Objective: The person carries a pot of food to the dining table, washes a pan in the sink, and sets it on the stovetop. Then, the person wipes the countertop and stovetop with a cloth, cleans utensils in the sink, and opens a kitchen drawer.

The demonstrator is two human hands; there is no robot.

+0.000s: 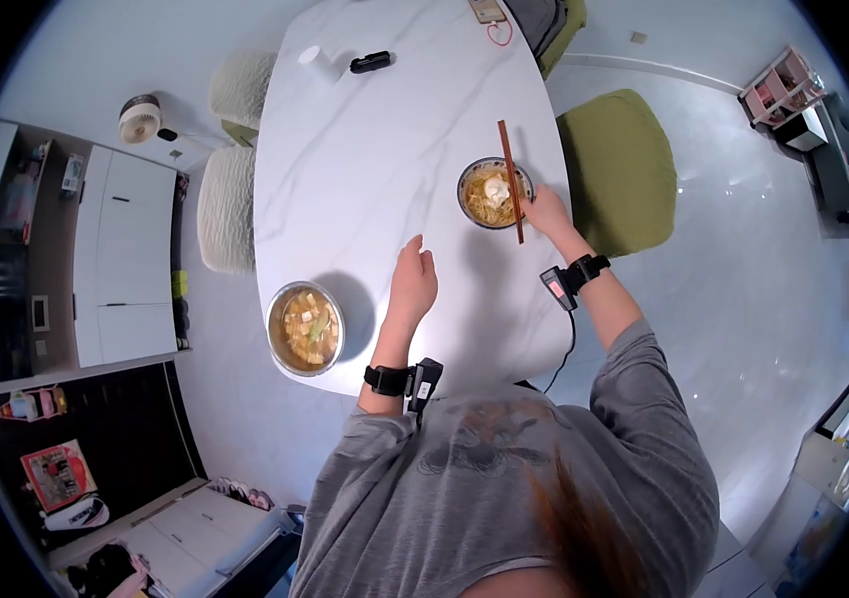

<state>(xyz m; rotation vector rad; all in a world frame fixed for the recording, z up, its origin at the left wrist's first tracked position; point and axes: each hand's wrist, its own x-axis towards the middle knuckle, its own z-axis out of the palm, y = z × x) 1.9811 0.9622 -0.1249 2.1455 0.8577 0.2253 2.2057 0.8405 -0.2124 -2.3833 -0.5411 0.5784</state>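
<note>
A: Where do we find the noodle bowl (463, 204)?
B: We see it right of centre, in the upper half of the frame, upright on the white marbled bench (374, 149). Noodles (484, 211) fill it, with a pale dollop (496, 191) on top.

A: And the chopsticks (511, 171)?
B: They lie across the right part of the bowl, side by side, both ends past the rim.

A: What is our right hand (547, 211) doing?
B: It meets the bowl's right rim, beside the chopsticks. Some fingers are hidden, so we cannot tell whether it grips.

A: Our left hand (412, 284)?
B: It holds nothing, near the centre of the frame, fingers extended and thumb a little apart. We cannot tell whether it touches the bench.

A: What is left of it?
B: A metal pot (278, 324) with pale cubes in broth (313, 329), near the bench's lower left edge.

A: Farther out?
B: Towards the top we have a white cup (316, 65) with a small black object (370, 63) just beside it, and a phone (487, 11) at the upper edge. A green chair (619, 174) stands right of the bench.
</note>
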